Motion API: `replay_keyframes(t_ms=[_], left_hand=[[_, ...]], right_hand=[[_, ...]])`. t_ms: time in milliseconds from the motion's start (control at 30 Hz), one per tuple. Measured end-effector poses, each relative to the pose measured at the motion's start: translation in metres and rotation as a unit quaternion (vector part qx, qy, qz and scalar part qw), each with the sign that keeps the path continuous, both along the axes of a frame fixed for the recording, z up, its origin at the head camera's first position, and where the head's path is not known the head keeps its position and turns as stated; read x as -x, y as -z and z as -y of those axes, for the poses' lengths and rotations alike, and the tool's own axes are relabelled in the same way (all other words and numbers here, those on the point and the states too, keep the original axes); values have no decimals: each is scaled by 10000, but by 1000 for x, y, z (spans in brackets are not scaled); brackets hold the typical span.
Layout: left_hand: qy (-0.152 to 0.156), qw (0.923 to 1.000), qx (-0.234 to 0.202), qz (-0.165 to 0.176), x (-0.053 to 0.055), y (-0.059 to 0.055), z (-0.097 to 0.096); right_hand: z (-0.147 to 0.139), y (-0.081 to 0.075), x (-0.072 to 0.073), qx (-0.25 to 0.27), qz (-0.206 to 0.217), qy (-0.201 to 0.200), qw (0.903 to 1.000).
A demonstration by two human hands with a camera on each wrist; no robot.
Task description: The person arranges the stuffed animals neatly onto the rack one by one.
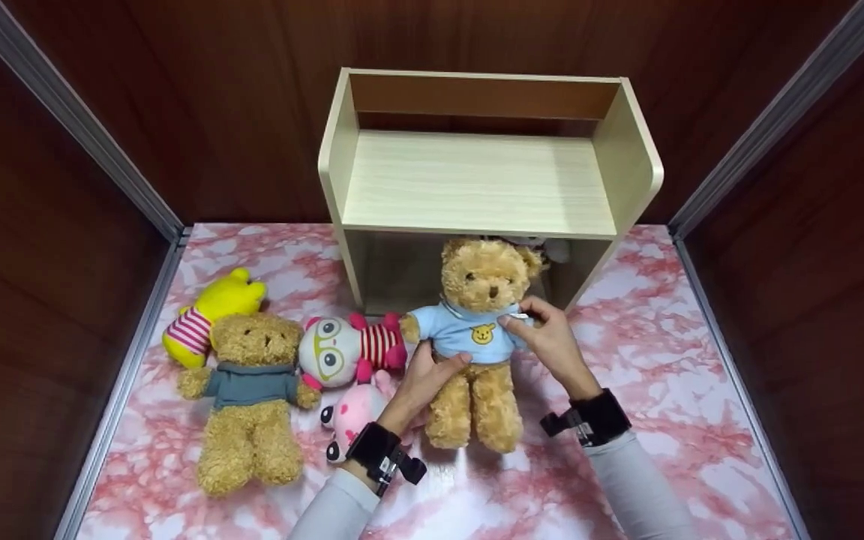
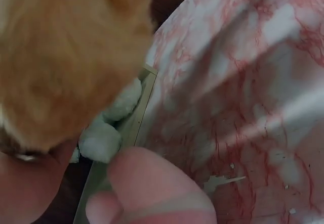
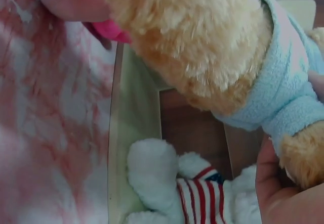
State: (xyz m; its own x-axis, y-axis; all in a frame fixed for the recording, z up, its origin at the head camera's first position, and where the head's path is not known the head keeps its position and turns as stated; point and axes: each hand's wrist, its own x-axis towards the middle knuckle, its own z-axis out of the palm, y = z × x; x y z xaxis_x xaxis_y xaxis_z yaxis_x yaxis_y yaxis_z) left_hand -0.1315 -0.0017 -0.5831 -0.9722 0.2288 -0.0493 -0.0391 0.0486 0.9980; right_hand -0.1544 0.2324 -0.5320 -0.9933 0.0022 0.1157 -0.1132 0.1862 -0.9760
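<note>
A light-brown teddy bear (image 1: 483, 337) in a pale blue shirt is held upright in front of the shelf's lower compartment. My left hand (image 1: 432, 379) grips its side below the shirt, thumb across the front. My right hand (image 1: 552, 341) holds the bear's arm and shirt at the shoulder, beside a small white strip (image 1: 518, 316). In the right wrist view, the fingers (image 3: 271, 178) wrap under the bear's blue sleeve. A white plush toy (image 3: 200, 193) with a red-striped top lies inside the lower compartment.
The pale wooden shelf (image 1: 477, 180) stands at the back. To the left lie a brown bear (image 1: 252, 390) in a grey-blue shirt, a yellow plush (image 1: 214, 311), a panda-like plush (image 1: 353, 351) with yellow glasses and a pink plush (image 1: 357, 416). Dark walls enclose the pink marbled surface (image 1: 672, 375).
</note>
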Motion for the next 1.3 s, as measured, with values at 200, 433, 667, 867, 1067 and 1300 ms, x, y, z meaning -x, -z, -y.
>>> replay_keyframes(t_ms=[200, 433, 667, 867, 1067, 1300], left_hand=[[-696, 9972, 264, 64, 4, 6, 3], [-941, 9949, 352, 41, 10, 13, 13], [-1026, 9942, 326, -9, 14, 12, 19], [-1089, 9928, 281, 415, 14, 13, 26], [-1030, 9921, -79, 708, 16, 12, 32], [-868, 9941, -440, 470, 17, 21, 30]], right_hand=[[7, 5, -2, 485, -114, 3, 9988], [17, 30, -13, 1214, 729, 134, 9898], [37, 42, -13, 1287, 988, -682, 9844], [52, 40, -6, 1044, 1111, -749, 9855], [63, 38, 3, 1027, 1433, -743, 9815], [70, 40, 20, 1665, 1698, -234, 9710]])
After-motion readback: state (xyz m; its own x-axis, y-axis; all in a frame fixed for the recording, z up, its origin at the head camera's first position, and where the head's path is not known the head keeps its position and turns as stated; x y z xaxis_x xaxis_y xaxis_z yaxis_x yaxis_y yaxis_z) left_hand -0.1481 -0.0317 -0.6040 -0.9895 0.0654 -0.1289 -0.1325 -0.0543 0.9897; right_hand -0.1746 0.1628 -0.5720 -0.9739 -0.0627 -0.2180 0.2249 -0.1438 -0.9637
